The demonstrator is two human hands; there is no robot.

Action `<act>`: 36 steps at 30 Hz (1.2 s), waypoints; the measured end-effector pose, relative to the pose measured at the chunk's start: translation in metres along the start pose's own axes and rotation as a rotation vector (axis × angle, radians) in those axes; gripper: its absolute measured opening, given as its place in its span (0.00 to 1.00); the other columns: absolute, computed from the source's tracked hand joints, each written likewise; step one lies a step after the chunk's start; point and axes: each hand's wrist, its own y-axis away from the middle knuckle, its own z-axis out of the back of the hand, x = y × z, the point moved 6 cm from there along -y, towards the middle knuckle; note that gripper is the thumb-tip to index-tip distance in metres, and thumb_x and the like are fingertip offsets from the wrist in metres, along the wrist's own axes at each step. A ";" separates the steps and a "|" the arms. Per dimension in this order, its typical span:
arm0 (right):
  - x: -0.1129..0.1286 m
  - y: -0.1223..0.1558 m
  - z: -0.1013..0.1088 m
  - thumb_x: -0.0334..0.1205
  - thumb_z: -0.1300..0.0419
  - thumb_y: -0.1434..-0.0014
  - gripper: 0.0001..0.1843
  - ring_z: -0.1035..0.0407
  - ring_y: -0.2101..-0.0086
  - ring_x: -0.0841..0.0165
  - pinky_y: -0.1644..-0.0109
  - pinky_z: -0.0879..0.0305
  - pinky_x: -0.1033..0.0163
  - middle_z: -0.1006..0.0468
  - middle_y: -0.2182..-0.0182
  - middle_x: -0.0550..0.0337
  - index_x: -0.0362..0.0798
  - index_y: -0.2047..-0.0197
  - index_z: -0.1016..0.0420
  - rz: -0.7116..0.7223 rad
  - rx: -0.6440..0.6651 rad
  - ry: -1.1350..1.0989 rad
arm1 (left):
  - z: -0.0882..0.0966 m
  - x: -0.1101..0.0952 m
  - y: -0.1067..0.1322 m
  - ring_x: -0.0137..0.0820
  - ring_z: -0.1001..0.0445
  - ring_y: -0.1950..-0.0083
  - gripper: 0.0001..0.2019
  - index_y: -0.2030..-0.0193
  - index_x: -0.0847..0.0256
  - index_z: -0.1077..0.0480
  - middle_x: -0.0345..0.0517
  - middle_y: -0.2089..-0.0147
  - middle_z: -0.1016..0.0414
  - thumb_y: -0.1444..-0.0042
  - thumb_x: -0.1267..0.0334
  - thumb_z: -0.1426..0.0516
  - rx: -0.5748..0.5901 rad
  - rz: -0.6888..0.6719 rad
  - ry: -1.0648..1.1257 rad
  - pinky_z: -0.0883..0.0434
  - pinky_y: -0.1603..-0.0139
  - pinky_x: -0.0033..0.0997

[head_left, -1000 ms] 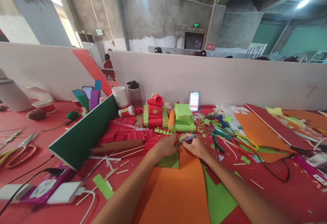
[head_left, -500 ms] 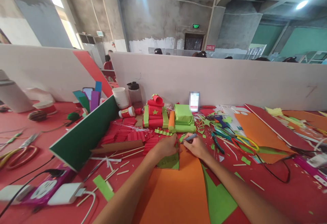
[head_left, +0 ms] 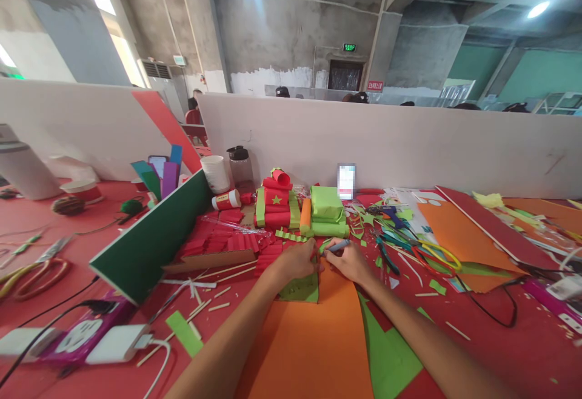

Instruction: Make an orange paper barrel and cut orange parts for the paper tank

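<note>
Head view: your two hands meet at the far end of one orange sheet [head_left: 309,344] on the red counter [head_left: 500,350]. Your left hand [head_left: 297,259] rests on one green scrap [head_left: 302,290]; whether its grip pinches it is unclear. Your right hand [head_left: 348,261] has its grip closed around one blue pen [head_left: 337,245], beside that scrap.

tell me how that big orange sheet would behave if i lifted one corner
The orange sheet looks thin and lies flat, so it would probably droop rather than stay stiff. Likely very light, sliding easily on the red table. The right hand seems to rest on its far edge, so it might crease.
</note>
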 end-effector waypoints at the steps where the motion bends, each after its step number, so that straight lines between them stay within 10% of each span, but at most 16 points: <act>1: 0.001 0.000 0.000 0.37 0.42 0.46 0.04 0.28 0.80 0.68 0.77 0.37 0.68 0.24 0.82 0.63 0.48 0.70 0.27 0.003 0.002 0.001 | 0.000 0.000 0.000 0.48 0.23 0.53 0.24 0.48 0.58 0.38 0.55 0.53 0.22 0.49 0.50 0.41 -0.004 -0.002 0.001 0.31 0.60 0.37; 36: 0.000 -0.002 0.002 0.36 0.42 0.46 0.05 0.29 0.79 0.68 0.75 0.37 0.68 0.23 0.80 0.62 0.48 0.68 0.25 0.006 -0.012 0.002 | 0.002 -0.001 0.001 0.49 0.23 0.52 0.25 0.47 0.59 0.37 0.57 0.51 0.23 0.49 0.51 0.40 -0.003 0.011 0.012 0.30 0.58 0.39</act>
